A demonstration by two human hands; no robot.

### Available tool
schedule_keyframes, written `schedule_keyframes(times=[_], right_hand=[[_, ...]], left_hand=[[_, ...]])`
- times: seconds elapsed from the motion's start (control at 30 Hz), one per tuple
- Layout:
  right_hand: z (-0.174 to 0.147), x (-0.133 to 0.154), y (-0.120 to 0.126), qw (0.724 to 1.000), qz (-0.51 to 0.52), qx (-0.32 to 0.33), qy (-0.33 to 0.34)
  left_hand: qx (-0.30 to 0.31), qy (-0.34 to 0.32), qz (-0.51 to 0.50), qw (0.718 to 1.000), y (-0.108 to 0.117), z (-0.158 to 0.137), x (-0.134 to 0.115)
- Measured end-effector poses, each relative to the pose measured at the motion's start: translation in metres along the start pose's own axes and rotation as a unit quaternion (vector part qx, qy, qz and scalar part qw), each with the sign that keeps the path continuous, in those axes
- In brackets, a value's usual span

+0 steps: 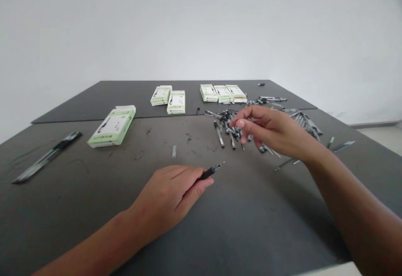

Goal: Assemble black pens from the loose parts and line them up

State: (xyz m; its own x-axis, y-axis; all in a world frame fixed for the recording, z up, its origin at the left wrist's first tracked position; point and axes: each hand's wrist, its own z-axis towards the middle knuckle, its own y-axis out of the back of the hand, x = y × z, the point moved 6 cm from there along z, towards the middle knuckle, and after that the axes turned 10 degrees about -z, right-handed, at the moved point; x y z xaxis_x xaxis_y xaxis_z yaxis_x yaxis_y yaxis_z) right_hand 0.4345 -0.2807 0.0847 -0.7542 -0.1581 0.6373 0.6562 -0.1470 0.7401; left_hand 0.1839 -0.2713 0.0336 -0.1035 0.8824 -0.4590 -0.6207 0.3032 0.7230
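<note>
My left hand (176, 190) is closed around a black gel pen (210, 173). Its bare metal tip points up and to the right, while the rear of the barrel is hidden in my palm. My right hand (266, 129) hovers above the near side of a heap of pen parts (224, 119), with its fingers loosely curved and apart. I see nothing between them. Dark-ended clear pieces, several of them capped like pens, lie in the heap, partly covered by that hand. A small clear cap-like piece (173, 151) rests on the table beyond my left hand.
A green-and-white box (113, 127) with its flap up lies at left, near a bundle of pens in clear wrapping (47, 158). Two boxes (176, 102) sit farther back, three more (224, 94) right of them. Thin clear tubes (306, 123) lie at right on the dark table (125, 175).
</note>
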Motion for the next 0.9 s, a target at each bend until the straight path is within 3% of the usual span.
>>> schedule_keyframes(times=[0.1, 0.33, 0.67, 0.9], right_hand=[[-0.010, 0.025, -0.021, 0.991, 0.114, 0.064, 0.023], [-0.013, 0.032, -0.032, 0.983, 0.155, 0.093, 0.020], [-0.017, 0.049, -0.024, 0.982, 0.150, 0.066, 0.099], [-0.021, 0.053, -0.024, 0.982, 0.108, 0.081, 0.136]], left_hand=[[-0.003, 0.002, -0.010, 1.000, -0.001, -0.001, 0.000], [-0.008, -0.009, -0.013, 1.000, 0.001, -0.001, -0.002], [-0.004, -0.011, 0.011, 1.000, 0.001, 0.000, -0.003], [-0.004, -0.009, 0.004, 1.000, 0.001, 0.000, -0.002]])
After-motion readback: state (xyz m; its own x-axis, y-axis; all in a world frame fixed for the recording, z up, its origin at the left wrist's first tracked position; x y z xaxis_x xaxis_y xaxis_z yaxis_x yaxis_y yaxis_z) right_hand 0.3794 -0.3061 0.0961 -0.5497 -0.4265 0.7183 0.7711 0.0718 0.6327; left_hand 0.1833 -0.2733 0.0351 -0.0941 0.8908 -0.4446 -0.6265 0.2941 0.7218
